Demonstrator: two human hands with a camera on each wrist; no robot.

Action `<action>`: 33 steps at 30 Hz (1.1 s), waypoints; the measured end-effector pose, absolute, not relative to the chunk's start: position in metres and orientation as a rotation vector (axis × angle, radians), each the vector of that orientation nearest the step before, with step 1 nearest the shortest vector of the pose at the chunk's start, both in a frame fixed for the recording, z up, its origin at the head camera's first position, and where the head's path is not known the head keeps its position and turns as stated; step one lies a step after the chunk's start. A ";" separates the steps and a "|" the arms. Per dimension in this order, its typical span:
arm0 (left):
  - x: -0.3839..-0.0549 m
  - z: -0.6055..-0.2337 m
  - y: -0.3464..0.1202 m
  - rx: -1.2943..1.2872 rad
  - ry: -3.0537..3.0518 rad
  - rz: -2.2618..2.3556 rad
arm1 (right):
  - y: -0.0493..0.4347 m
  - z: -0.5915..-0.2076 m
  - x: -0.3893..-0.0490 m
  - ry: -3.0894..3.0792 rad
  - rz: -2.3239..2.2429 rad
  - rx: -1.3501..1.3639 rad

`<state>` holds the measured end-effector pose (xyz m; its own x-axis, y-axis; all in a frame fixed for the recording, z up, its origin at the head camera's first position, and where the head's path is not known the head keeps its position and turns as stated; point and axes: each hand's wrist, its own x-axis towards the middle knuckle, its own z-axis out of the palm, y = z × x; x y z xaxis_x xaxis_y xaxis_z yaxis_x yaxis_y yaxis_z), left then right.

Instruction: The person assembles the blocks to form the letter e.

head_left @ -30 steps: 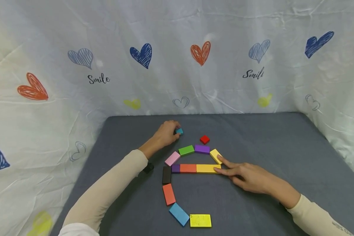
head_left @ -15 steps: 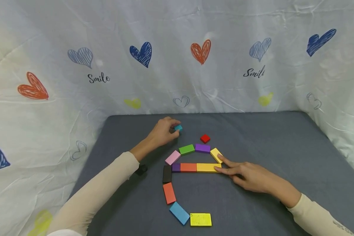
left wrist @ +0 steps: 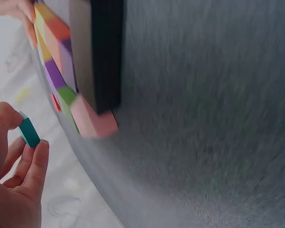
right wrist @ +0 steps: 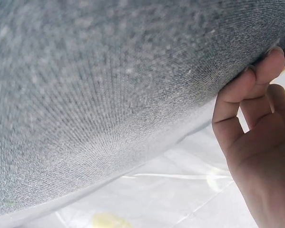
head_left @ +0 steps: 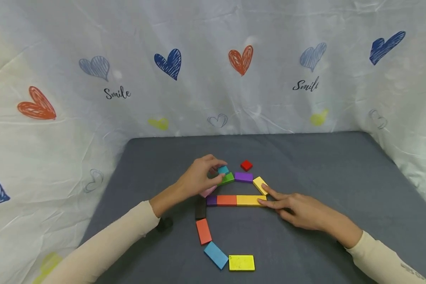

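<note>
In the head view my left hand (head_left: 198, 177) pinches a small light-blue block (head_left: 223, 169) between thumb and fingers. That block overlaps the green block (head_left: 228, 179) there; the left wrist view shows the teal side of the small block (left wrist: 29, 132) held at the fingertips. My right hand (head_left: 301, 212) rests at the right end of the figure. One extended finger touches the pale yellow block (head_left: 259, 184), another the long yellow block (head_left: 247, 200). A purple block (head_left: 243, 177) continues the arc between green and pale yellow. The pink block (head_left: 207, 192) is partly behind my left hand.
A red block (head_left: 246, 165) lies alone behind the arc. An orange-red block (head_left: 227, 200) and a dark purple one (head_left: 211, 201) continue the crossbar. Black (head_left: 200, 211), orange-red (head_left: 204, 231), blue (head_left: 216, 255) and bright yellow (head_left: 241, 263) blocks curve nearer on the grey tabletop (head_left: 323, 157).
My left hand first drew slightly back and left with the small light-blue block, then came nearer and right, over the green block. The right hand has stayed on the yellow blocks.
</note>
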<state>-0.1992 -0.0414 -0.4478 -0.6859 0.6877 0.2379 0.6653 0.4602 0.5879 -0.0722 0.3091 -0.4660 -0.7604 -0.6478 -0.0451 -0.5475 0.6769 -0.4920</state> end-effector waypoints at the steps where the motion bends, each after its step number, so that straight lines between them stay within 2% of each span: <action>1: -0.195 -0.446 -0.041 1.238 2.638 1.061 | 0.309 -0.466 -0.072 2.676 -0.676 -0.965; 9: -0.167 -0.443 -0.039 1.279 2.586 1.109 | 0.307 -0.465 -0.072 2.657 -0.679 -0.978; 24: -0.103 -0.432 -0.026 1.432 2.535 0.933 | 0.307 -0.463 -0.072 2.660 -0.708 -0.971; 33: -0.065 -0.439 -0.017 1.548 2.435 0.838 | 0.306 -0.464 -0.072 2.642 -0.720 -0.947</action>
<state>-0.0646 -0.0166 -0.4390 -0.4626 0.8690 0.1755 0.7929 0.3170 0.5205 -0.0715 0.3064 -0.4637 -0.7601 -0.6470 -0.0604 -0.5270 0.6682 -0.5252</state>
